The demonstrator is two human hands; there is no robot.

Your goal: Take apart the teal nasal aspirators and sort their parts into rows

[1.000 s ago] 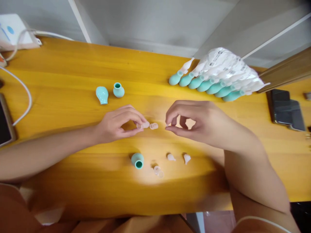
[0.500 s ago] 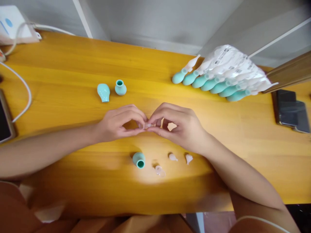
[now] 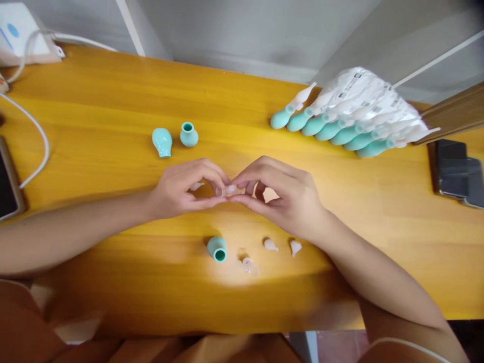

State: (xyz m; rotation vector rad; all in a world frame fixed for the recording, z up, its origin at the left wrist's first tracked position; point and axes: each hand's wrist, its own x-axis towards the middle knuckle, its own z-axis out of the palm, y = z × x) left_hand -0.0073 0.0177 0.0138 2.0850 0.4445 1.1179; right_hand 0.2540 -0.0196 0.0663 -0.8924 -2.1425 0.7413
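Above the middle of the table, my left hand (image 3: 188,185) and my right hand (image 3: 285,190) meet fingertip to fingertip. Both pinch a small clear plastic tube-like piece (image 3: 222,191); its right end is partly covered by fingers. Through the gap in my left hand shows a small pale tip (image 3: 197,186) on the table. Nearer to me lie an open-necked teal squeeze bulb (image 3: 217,249), a clear plastic piece with a round rim (image 3: 249,265), and two small pale tips, a rounded one (image 3: 269,244) and a flared one (image 3: 295,247).
Beyond my hands sit two more teal bulbs (image 3: 162,142) (image 3: 189,135). At the back right, several teal bulbs with pale nozzles (image 3: 333,132) line up against a printed plastic bag (image 3: 365,85). Phones (image 3: 451,171) lie far right. A white box (image 3: 24,35) and cable (image 3: 45,141) are at left.
Both hands still pinch the clear piece and have shifted only slightly. A bit more of it shows, and the pale tip behind my left hand has come into sight.
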